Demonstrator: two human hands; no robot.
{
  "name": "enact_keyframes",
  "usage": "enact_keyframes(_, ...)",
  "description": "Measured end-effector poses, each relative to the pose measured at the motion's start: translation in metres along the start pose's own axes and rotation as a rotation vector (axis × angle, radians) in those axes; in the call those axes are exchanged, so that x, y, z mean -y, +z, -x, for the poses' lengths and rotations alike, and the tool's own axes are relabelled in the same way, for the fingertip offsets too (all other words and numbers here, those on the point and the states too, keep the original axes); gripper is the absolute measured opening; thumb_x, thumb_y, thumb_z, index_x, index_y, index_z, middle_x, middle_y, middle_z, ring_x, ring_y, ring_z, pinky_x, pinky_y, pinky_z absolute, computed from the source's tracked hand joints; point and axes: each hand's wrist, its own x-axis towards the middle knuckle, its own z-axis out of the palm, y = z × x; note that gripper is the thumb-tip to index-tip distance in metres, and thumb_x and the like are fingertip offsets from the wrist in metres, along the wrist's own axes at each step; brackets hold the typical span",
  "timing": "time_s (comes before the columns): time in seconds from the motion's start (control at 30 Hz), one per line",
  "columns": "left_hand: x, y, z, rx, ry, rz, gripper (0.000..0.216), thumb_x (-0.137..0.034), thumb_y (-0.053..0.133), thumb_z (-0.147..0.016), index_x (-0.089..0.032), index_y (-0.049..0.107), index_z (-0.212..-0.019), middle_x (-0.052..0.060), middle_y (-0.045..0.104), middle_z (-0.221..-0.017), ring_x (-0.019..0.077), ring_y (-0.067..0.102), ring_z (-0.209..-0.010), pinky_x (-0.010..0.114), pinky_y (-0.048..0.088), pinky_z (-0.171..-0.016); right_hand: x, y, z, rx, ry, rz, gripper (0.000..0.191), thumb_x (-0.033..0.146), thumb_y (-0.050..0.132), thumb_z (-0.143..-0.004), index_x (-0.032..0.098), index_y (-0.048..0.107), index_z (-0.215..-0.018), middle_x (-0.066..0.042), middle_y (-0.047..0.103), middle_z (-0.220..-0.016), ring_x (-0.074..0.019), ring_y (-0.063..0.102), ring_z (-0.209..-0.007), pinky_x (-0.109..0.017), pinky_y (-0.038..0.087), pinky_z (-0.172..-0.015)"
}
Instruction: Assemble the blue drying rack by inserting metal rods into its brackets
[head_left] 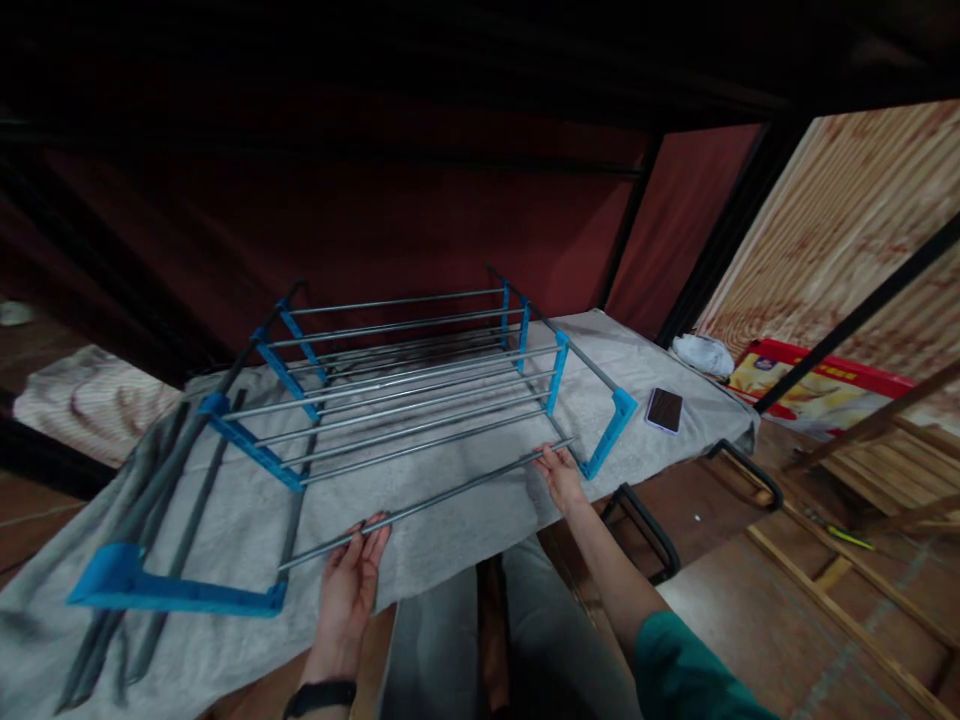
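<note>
A partly built rack (405, 385) of grey metal rods and blue plastic brackets lies on a grey cloth-covered surface (465, 520). A loose grey rod (427, 505) runs in front of it, from lower left to upper right. My left hand (349, 590) holds the rod's lower left end with the fingers curled under it. My right hand (561, 478) grips the rod's upper right end, close to a blue corner bracket (611, 430).
A separate blue bracket (161, 590) with dark rods (150, 540) lies at the left. A phone (664, 409) rests on the cloth at the right, a white rag (703, 354) beyond it. A red box (817, 390), wooden slats (870, 600) and a plywood sheet stand right.
</note>
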Motion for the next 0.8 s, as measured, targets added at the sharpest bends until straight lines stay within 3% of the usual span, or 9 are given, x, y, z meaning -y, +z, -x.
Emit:
enact_keyframes(0.17,0.004,-0.003,-0.001,0.013,0.010,0.056,0.016,-0.001,0.052,-0.086,-0.009,0.065,-0.082,0.014,0.074,-0.092,0.0226,0.072,-0.095,0.039,0.057,-0.092,0.004,-0.003,0.002,0.019,0.032,0.002,0.033,0.037,0.085,-0.064,0.022,0.061,-0.081,0.002,0.070,-0.080,-0.0137,0.068,-0.079,-0.030,0.059,-0.079)
enact_keyframes(0.33,0.007,0.000,0.007,0.027,0.049,0.107,0.010,-0.008,0.054,-0.089,-0.010,0.061,-0.083,0.014,0.073,-0.090,0.0208,0.072,-0.092,0.039,0.056,-0.092,0.010,-0.005,0.005,0.014,0.065,0.016,0.030,0.024,0.082,-0.062,0.022,0.058,-0.081,0.000,0.070,-0.080,-0.0192,0.070,-0.084,-0.042,0.060,-0.081)
enact_keyframes(0.53,0.013,0.001,0.012,-0.018,0.108,0.131,0.002,-0.013,0.060,-0.088,-0.013,0.058,-0.088,0.012,0.073,-0.089,0.0201,0.072,-0.091,0.040,0.055,-0.093,0.008,-0.015,0.000,-0.021,0.034,0.007,0.030,0.013,0.078,-0.063,0.022,0.056,-0.082,0.001,0.070,-0.081,-0.0188,0.072,-0.084,-0.049,0.057,-0.090)
enact_keyframes(0.8,0.014,-0.004,0.016,0.011,0.136,0.148,0.018,-0.019,0.069,-0.083,-0.015,0.056,-0.096,0.011,0.071,-0.092,0.0214,0.071,-0.094,0.041,0.055,-0.092,0.002,-0.034,-0.015,-0.013,0.090,0.037,0.021,0.008,0.071,-0.066,0.019,0.060,-0.081,-0.002,0.070,-0.082,-0.0198,0.072,-0.086,-0.050,0.051,-0.101)
